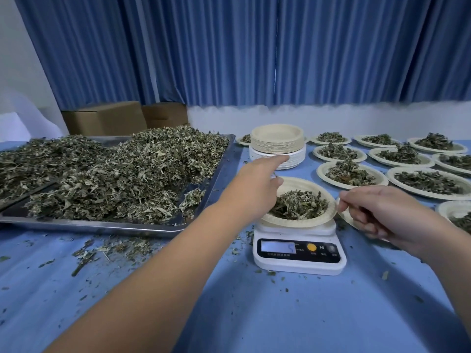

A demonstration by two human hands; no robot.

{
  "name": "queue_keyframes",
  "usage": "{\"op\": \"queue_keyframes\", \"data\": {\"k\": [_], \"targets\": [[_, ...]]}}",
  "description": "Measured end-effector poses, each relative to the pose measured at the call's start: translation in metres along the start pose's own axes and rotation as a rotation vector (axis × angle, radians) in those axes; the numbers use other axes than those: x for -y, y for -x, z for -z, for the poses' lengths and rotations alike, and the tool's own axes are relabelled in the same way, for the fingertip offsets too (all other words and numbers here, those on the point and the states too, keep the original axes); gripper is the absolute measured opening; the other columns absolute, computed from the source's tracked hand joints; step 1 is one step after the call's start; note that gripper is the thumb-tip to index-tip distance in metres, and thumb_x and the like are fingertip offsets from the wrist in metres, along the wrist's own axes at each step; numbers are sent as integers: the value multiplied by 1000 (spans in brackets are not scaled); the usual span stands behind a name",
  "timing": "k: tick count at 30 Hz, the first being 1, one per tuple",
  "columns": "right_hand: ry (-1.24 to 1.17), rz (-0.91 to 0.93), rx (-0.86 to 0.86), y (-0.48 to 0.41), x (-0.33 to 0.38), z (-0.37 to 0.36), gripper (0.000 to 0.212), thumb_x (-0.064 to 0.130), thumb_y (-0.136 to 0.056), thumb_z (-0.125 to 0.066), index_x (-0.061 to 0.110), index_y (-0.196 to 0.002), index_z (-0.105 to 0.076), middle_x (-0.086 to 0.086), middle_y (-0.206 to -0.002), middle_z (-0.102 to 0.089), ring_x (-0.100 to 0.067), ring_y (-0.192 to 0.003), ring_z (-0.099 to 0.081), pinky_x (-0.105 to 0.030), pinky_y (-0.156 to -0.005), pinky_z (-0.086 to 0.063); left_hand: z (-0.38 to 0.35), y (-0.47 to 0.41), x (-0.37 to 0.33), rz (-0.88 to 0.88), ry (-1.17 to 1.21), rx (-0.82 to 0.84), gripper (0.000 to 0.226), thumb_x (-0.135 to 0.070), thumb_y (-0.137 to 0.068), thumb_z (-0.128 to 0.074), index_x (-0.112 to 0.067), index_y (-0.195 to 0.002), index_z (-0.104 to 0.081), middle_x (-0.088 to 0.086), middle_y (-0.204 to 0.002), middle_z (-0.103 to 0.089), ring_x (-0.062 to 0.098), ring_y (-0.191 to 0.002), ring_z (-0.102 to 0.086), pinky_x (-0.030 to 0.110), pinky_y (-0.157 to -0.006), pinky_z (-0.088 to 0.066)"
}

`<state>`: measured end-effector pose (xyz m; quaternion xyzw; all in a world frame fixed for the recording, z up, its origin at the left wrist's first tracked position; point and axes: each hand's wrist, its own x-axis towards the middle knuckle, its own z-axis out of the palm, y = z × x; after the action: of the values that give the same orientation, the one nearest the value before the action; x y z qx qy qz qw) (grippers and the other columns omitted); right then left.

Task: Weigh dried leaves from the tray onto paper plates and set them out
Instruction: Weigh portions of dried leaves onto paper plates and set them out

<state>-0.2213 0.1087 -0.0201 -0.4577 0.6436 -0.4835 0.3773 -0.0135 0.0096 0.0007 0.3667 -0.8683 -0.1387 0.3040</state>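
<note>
1. Head view, the weighing: a white scale [299, 261] stood on the blue-covered table [254, 314]; on its pan sat a paper plate [302, 184] holding a small portion of leaves [298, 205]; the display was lit, but its figures were too faint to read surely.
2. Head view, the hands: they were apart, one on either side of that plate; the left hand [257, 186] reached past the plate's left rim, forefinger straight, its tip at the stack of empty plates [277, 141] behind the scale; its other fingers were hidden behind the back of the hand, so I could not tell whether it held anything; the right hand [379, 215] pinched the plate's right rim between thumb and forefinger, the remaining fingers curled beneath.
3. Head view, the supply: a metal tray [107, 226] lay to the left of the scale, heaped with dried leaves [114, 171]; crumbs [107, 250] were scattered on the cloth just in front of it.
4. Head view, the finished work: filled plates [351, 174] lay in rows to the right of the stack; another plate was partly hidden under the right hand.
5. Head view, behind: a blue curtain [254, 47] hung along the wall; cardboard boxes [107, 118] stood beyond the tray.
</note>
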Motion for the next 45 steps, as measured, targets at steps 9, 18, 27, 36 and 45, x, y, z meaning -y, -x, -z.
{"op": "queue_keyframes", "data": {"k": [9,18,27,36,45], "targets": [[18,7,6,-1,2,-1,32,22,-95,-55,10,-67,-65,-2,-51,-40,-13,-39,-31,-16,-33,-21,37,-7,71,196,-150,-231,41,-1,-93,-43,-26,-117,-65,-4,-106,-66,20,-97,-63,37,-86,-54],[41,-12,-18,1,4,-5,28,22,-94,-57,8,-71,-64,-1,-49,-40,-13,-39,-31,-16,-33,-20,44,0,120,563,-155,438,80,-71,-90,-8,-25,-154,-24,4,-160,-22,26,-146,-22,44,-117,-17],[52,-15,-6,2,3,-6,30,24,-94,-57,8,-70,-65,-1,-50,-40,-12,-38,-31,-16,-34,-21,59,35,123,367,-166,84,47,-66,-89,-38,-29,-77,-64,-9,-55,-61,3,-43,-53,23,-47,-40],[56,-34,-10,3,2,-6,28,23,-94,-57,7,-73,-65,-2,-50,-39,-12,-38,-30,-17,-36,-19,57,34,120,494,-226,397,90,-79,-75,-11,-28,-140,-48,0,-147,-46,23,-133,-43,36,-105,-33],[77,-43,-16,4,4,-9,26,23,-95,-57,3,-79,-64,-2,-50,-39,-12,-38,-30,-16,-34,-20,51,53,106,359,-287,211,63,-69,-90,-26,-26,-116,-64,-1,-102,-68,12,-87,-59,35,-86,-48]]}}
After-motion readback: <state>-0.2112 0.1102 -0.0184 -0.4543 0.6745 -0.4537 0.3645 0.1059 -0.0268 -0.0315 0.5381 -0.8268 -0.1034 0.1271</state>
